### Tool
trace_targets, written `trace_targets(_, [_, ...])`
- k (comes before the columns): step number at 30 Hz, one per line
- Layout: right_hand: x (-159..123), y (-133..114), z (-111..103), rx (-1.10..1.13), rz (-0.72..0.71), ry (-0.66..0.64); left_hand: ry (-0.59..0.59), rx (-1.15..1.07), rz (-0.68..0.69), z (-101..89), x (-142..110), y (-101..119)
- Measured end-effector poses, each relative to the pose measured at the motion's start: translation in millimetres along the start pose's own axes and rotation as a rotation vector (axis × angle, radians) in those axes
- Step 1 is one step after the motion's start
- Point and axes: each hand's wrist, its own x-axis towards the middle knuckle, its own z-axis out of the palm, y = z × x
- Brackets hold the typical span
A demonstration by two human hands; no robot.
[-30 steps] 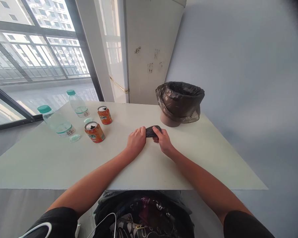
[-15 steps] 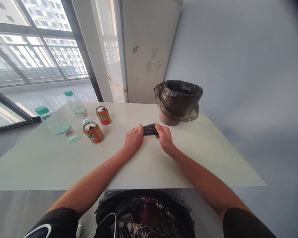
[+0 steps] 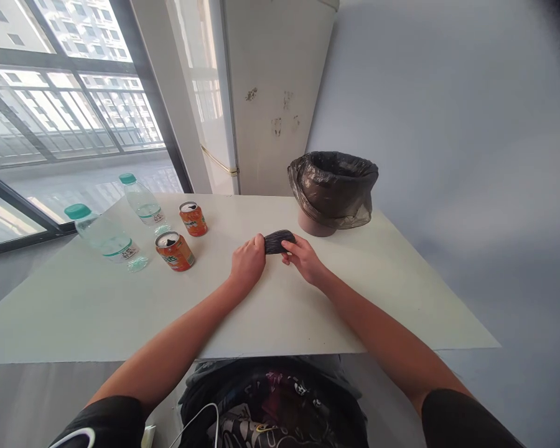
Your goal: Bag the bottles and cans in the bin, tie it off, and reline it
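Note:
A small dark roll of black plastic bags [image 3: 278, 241] lies on the white table [image 3: 308, 311] between my hands. My left hand [image 3: 247, 266] is closed on the roll's left end. At the roll's right end my right hand [image 3: 301, 258] touches it with curled fingertips. Just behind and to the right stands a small bin [image 3: 332, 193] lined with a black bag, its mouth open.
Two orange drink cans [image 3: 174, 250] [image 3: 193, 218] and two clear water bottles with green caps [image 3: 105, 235] [image 3: 140, 198] stand at the table's left. A white fridge [image 3: 261, 93] rises behind the table, with a large window on the left and a grey wall on the right.
Half a second ago both hands gripped the roll stretched between them. Now the roll is shorter and bunched, and my right hand has loosened to the fingertips.

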Motion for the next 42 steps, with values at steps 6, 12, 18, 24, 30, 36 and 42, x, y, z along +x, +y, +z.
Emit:
trace_targets(6, [2.3, -7.8, -5.1, 0.027, -0.098, 0.084, 0.089, -0.073, -0.025, 10.7, 3.1, -3.8])
trace_targets(12, [1.5, -29.0, -19.8, -0.052, -0.127, 0.08, 0.024, -0.117, -0.026, 19.7, 5.0, -7.9])
trace_targets(18, [-31.8, -81.9, -46.5, -0.75, -0.349, 0.148, -0.036, -0.118, 0.031, 20.7, 0.5, -1.8])
trace_targets(24, [-105.9, -96.8, -144.6, -1.76, -0.588, 0.326, -0.074, -0.111, 0.092, 21.0, -1.2, 3.9])
trace_targets(30, [-168.5, -50.5, -231.7, -1.825, -0.169, -0.093, -0.109, -0.131, 0.189, 21.6, -3.8, 7.4])
trace_targets(36, [-180.1, -39.3, -230.5, -1.673, 0.037, -0.169, -0.166, -0.146, 0.189, 21.2, -5.1, 11.2])
trace_targets(42, [-178.4, -29.7, -231.5, -1.667, -0.052, -0.145, -0.178, -0.181, 0.239, 27.0, -4.7, 12.8])
